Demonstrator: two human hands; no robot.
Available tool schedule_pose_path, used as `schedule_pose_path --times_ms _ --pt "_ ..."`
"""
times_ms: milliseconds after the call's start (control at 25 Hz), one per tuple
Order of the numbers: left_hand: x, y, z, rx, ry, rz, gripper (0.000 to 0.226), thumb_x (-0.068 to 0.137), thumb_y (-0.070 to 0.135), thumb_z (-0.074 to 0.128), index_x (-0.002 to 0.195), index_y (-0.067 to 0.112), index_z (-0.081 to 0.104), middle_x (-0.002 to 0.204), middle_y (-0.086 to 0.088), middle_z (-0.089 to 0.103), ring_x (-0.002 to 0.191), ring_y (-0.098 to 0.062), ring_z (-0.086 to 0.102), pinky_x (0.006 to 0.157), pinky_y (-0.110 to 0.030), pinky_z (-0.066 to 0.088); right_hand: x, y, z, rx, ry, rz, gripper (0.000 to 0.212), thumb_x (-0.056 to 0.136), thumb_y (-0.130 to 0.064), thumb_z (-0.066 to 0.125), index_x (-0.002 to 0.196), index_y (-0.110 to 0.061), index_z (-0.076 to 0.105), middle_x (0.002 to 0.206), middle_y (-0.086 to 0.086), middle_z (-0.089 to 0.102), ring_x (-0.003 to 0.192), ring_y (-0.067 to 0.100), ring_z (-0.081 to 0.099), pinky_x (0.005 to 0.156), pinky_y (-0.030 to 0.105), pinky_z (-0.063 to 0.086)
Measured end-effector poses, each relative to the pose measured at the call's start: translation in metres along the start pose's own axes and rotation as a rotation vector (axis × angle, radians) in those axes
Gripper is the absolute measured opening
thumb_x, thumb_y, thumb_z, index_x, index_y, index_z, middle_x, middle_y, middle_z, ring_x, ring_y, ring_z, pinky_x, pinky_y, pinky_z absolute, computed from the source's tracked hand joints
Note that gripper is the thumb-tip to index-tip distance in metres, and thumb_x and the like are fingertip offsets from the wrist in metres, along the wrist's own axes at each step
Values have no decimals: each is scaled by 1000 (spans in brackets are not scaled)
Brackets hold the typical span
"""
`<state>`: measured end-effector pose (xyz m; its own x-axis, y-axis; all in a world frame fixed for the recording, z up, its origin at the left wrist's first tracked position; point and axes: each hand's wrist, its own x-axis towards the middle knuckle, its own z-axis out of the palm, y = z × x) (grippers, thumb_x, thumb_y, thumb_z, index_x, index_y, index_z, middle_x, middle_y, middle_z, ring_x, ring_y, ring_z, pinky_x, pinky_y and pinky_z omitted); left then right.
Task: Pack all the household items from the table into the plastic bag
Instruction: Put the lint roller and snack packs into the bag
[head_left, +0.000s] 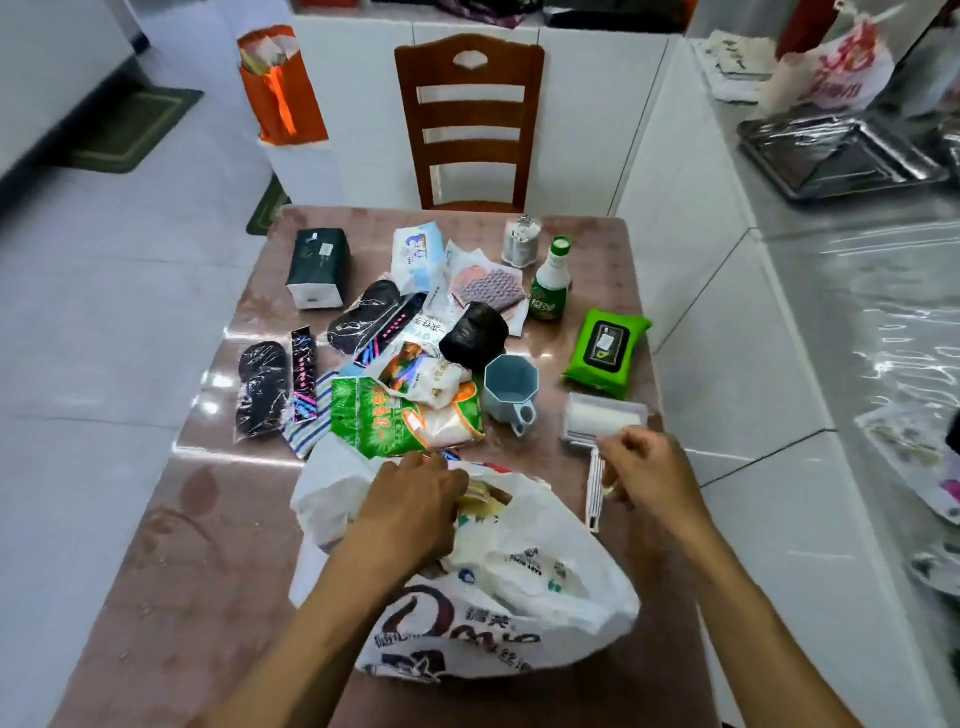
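A white printed plastic bag (524, 587) lies open on the brown table (171, 571) right in front of me, with packets inside. My left hand (410, 509) grips the bag's far rim at its mouth. My right hand (649, 473) holds the handle of a white lint roller (602, 421) just right of the bag. Beyond the bag lie a green packet (395, 415), a blue mug (511, 389), a black roll (475, 332), a green wipes pack (605, 348), a green-capped bottle (550, 280) and black sleep masks (262, 389).
A dark tissue box (318, 267), a white pack (417, 254), a pink mesh cloth (485, 288) and a small clear jar (521, 241) sit at the table's far side. A wooden chair (470, 119) stands behind. A white counter (852, 322) runs along the right.
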<state>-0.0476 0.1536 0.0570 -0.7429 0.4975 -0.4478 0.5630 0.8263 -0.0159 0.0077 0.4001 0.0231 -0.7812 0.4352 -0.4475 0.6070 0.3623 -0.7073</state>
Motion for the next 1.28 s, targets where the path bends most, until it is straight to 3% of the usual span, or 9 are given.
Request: schedule_pose_path --times_ms 160,360,440,560,680,840,1040,1120,1280 --pt "-24 -4 18 44 -103 -277 25 88 28 48 106 23 65 110 2 66 113 -24 54 105 -45 24 72 79 47 -267 -21 168 36 73 -49 63 98 -22 60 92 3 71 80 27 68 73 37 55" --pt "-62 -21 34 -69 437 -488 49 55 23 79 103 19 71 127 -15 61 123 -39 45 106 -55 19 92 106 67 -97 -20 250 18 79 -27 57 89 -13 61 79 15 71 67 33 66 65 50 58" --pt "-79 -33 36 -295 643 -677 69 62 22 80 127 19 57 138 -15 50 125 -38 45 104 -50 31 73 82 57 172 -2 240 11 89 -15 60 98 -9 62 74 16 68 61 30 63 59 46 55" --pt "-93 -35 28 -1121 788 -836 21 85 24 70 103 27 60 98 2 68 90 -23 65 73 -37 55 31 40 31 408 -18 -39 10 93 -15 63 102 -20 63 83 10 67 66 20 62 58 35 55" --pt "-94 -42 31 -1511 836 -809 17 93 24 60 78 18 66 73 -7 69 59 -22 57 57 -36 48 -18 -11 15 259 -148 -435 24 88 -19 70 109 -31 66 93 -5 72 75 11 66 63 29 57" --pt "-101 -56 30 -1611 886 -624 19 99 33 52 96 27 70 94 -1 76 56 -17 38 52 -26 33 -56 -38 44 -676 -328 -707 30 85 -39 67 115 -41 62 101 -14 70 87 13 64 70 31 49" --pt "-121 -62 33 -1679 719 -373 28 102 25 46 122 28 65 112 7 73 54 -15 42 48 -16 39 -73 -16 100 -994 -761 -422 29 76 -30 66 105 -28 67 101 -1 72 89 20 62 73 31 48" --pt "-127 -67 36 -1665 697 -352 29 102 28 46 126 31 62 115 9 72 79 -54 51 66 -33 52 -78 -4 97 -1073 -688 -369 40 76 -29 65 115 -29 59 113 1 67 100 25 61 83 36 50" --pt "-139 -72 34 -1629 653 -297 31 101 30 48 130 31 60 115 5 72 105 -49 48 60 -48 57 -102 18 82 -1216 -201 -205 46 86 -30 58 129 -18 48 122 7 63 107 28 63 87 35 53"
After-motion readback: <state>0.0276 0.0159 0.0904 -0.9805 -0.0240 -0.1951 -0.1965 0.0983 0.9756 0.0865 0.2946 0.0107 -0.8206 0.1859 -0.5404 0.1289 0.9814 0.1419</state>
